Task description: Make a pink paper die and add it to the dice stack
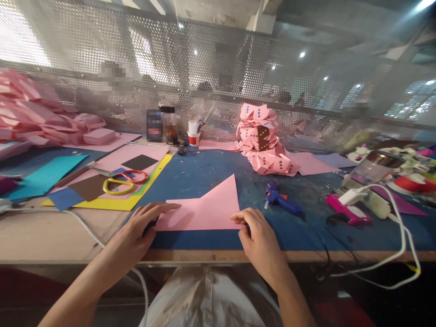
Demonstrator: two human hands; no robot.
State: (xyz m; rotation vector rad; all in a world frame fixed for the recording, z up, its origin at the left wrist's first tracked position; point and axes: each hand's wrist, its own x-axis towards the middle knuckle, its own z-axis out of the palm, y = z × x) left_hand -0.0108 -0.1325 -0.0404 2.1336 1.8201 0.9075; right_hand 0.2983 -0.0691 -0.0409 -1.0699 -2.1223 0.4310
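Observation:
A pink sheet of paper (200,215), folded so that one corner rises to a point at its upper right, lies near the front of the blue mat. My left hand (145,222) rests on its left end, fingers stretched over the paper and thumb by the lower corner. At the opposite end, my right hand (254,229) has its fingers curled closed about the paper's right edge. A blue glue gun (282,200) lies on the mat to the right of that hand.
Red and yellow scissors (119,184) lie on coloured sheets at left. Pink folded pieces form a heap (37,109) behind them. A pink paper stack with printed dots (262,141) stands at the back. A white cable (402,227) loops at right beside a pink device (350,211).

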